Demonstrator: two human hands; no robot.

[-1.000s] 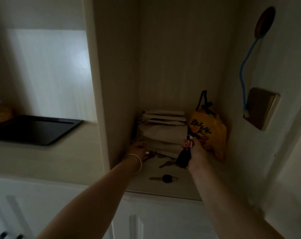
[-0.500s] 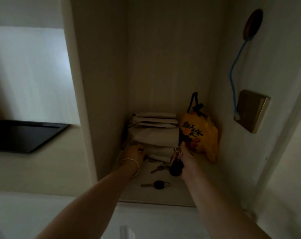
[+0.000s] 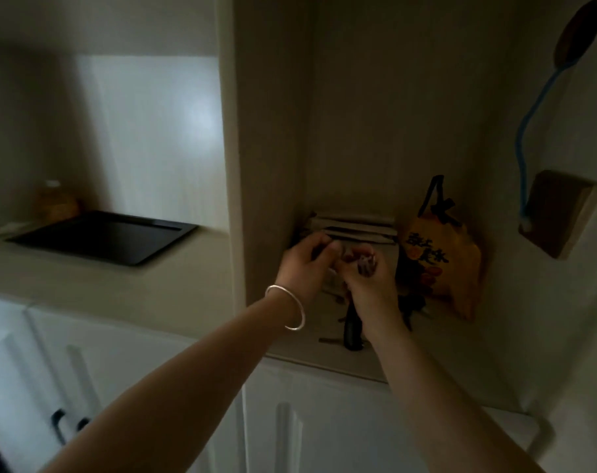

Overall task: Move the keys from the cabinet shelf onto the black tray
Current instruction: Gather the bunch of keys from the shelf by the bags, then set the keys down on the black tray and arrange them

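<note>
1. Both hands are raised together inside the cabinet niche, above its shelf, in dim light with some motion blur.
2. The right hand has its fingers clamped on a bunch of keys: a dark, long fob hangs below the hand, and a small purplish-pink bit shows at the top of the grip near the thumb.
3. The fob's lower end hangs just above or at the shelf; which one cannot be told.
4. A thin, pale key blade lies on the shelf just left of the fob; its head is hidden.
5. The left hand, with a silver bangle on the wrist, has its fingers curled and pinched together right beside the right hand; whether they hold anything cannot be told.
6. Behind the hands sits a stack of folded pale cloth bags, and to the right a yellow bag with dark characters and black handles.
7. The black tray lies flat on the worktop to the left, well apart from the keys, beyond the niche's side wall.
8. A blue cord hangs on the right wall down to a brown block.
</note>
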